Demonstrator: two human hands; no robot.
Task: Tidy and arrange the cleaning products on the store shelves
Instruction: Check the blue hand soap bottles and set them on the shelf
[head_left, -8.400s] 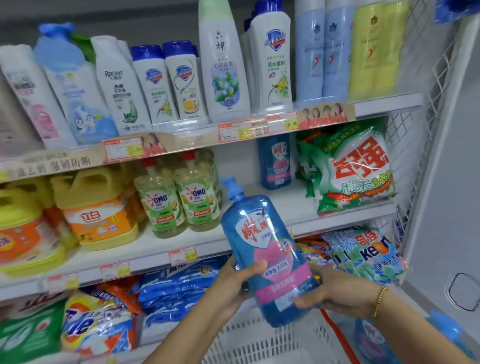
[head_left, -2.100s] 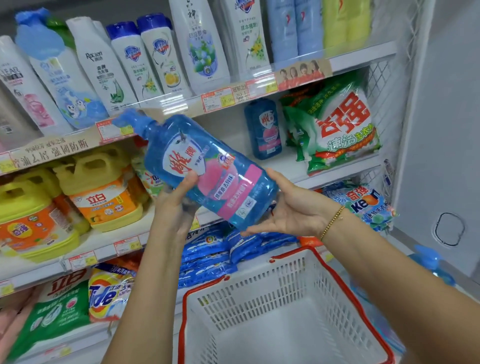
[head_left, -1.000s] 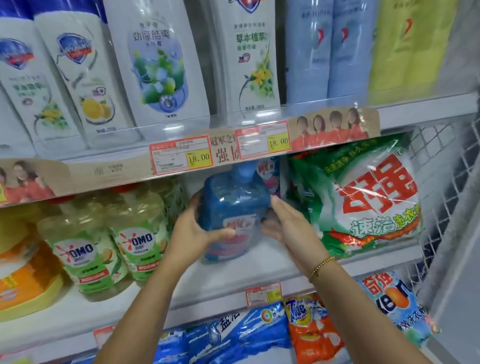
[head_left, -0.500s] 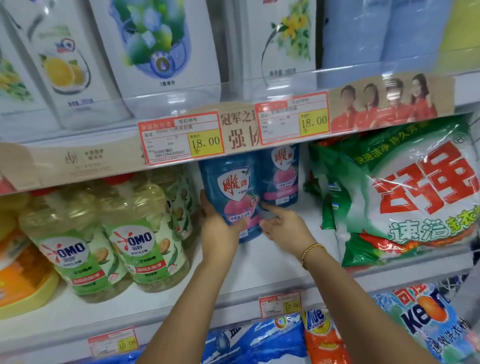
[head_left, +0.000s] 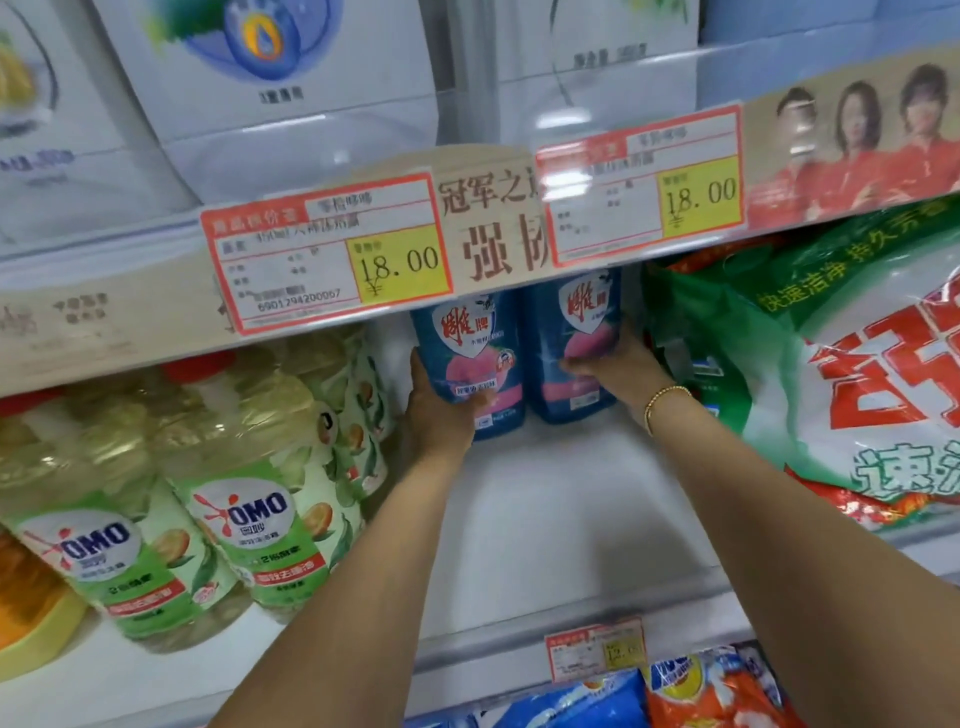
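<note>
Here, deep on the middle shelf, a person's left hand grips the left blue bottle while the right hand wraps round the right blue bottle touching it, both upright. A hasty shove could topple either bottle, or jostle the OMO bottles outside the left hand and the green detergent bag just beyond the right.

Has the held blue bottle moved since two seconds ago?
Yes: the blue bottle went from mid-air onto the shelf, now standing just left of the second bottle, left hand holding it.
</note>
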